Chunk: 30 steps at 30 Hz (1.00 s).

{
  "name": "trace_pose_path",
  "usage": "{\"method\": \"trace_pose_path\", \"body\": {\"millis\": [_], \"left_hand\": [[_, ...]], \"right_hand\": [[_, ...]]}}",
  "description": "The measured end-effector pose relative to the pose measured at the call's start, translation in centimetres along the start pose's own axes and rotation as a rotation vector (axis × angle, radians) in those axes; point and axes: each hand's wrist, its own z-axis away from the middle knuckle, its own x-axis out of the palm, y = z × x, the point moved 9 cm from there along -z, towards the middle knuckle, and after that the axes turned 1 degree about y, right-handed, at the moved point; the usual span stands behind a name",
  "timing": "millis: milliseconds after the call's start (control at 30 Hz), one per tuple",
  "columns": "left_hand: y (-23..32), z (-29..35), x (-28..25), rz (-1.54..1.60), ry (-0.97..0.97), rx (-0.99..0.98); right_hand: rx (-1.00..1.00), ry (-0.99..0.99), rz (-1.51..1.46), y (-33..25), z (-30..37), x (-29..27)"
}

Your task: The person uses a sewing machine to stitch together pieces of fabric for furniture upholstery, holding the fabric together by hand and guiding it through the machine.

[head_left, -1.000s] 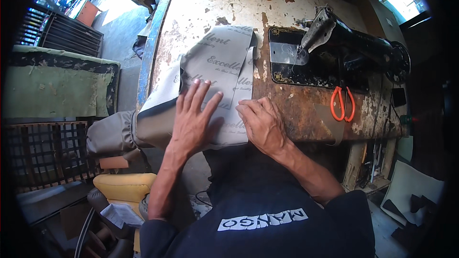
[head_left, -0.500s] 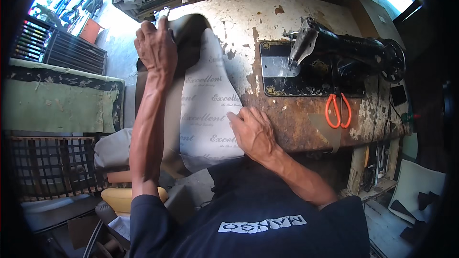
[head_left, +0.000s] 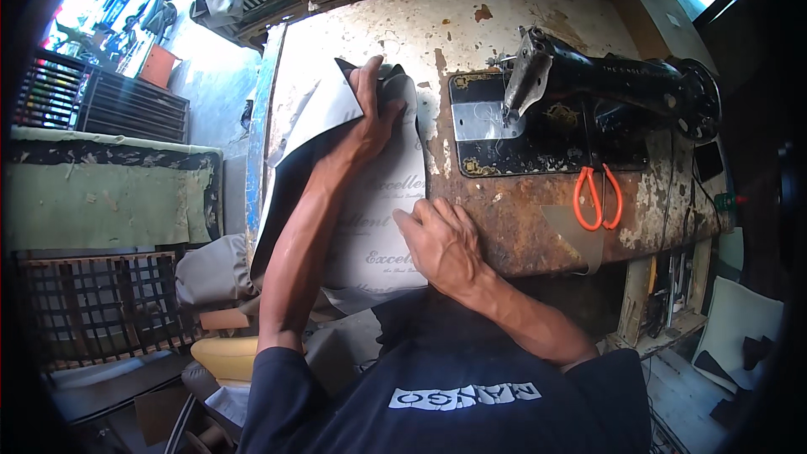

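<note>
A long piece of upholstery material [head_left: 370,231], whitish with grey print on its backing and dark on the other face, lies on the worn table. At its left side a second layer or flap [head_left: 315,122] stands raised, its white backing up and its dark face underneath. My left hand [head_left: 370,122] reaches between flap and lower piece near the far end, thumb and a finger apart, other fingers partly hidden. Beside the near right edge, my right hand [head_left: 445,244] is closed on the material, thumb against curled fingers.
A black sewing machine [head_left: 605,80] stands on the table's right, with orange-handled scissors [head_left: 598,197] lying by its base. Left of the table are a green padded panel [head_left: 109,193] and a webbed frame [head_left: 101,307]. A grey covered piece [head_left: 214,273] sits by the table's left edge.
My left hand has moved right and nearer from the far left end, and the left layer has lifted, showing its white backing. My right hand stays at the right edge.
</note>
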Motion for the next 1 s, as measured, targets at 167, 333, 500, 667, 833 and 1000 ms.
{"method": "trace_pose_path", "body": {"millis": [167,333,500,667,833,1000], "left_hand": [[-0.3,-1.9,0.7,-0.096,0.008,-0.006],[0.2,-1.5,2.1,0.028,-0.010,0.070],[-2.0,-0.3,3.8,-0.014,0.097,0.001],[-1.0,-0.2,4.2,-0.081,0.129,0.003],[-2.5,-0.3,4.7,0.026,0.119,-0.010],[-1.1,-0.7,5.6,-0.014,0.128,-0.046]], "right_hand": [[0.009,-0.013,-0.011,0.1,0.0,0.0],[0.011,0.003,-0.015,0.0,-0.1,-0.2],[0.031,-0.038,-0.017,-0.2,-0.3,-0.1],[0.040,-0.026,-0.017,0.5,-0.4,-0.2],[0.030,-0.024,-0.001,0.2,-0.4,0.0],[0.046,-0.006,-0.039,0.8,-0.4,-0.4]]}}
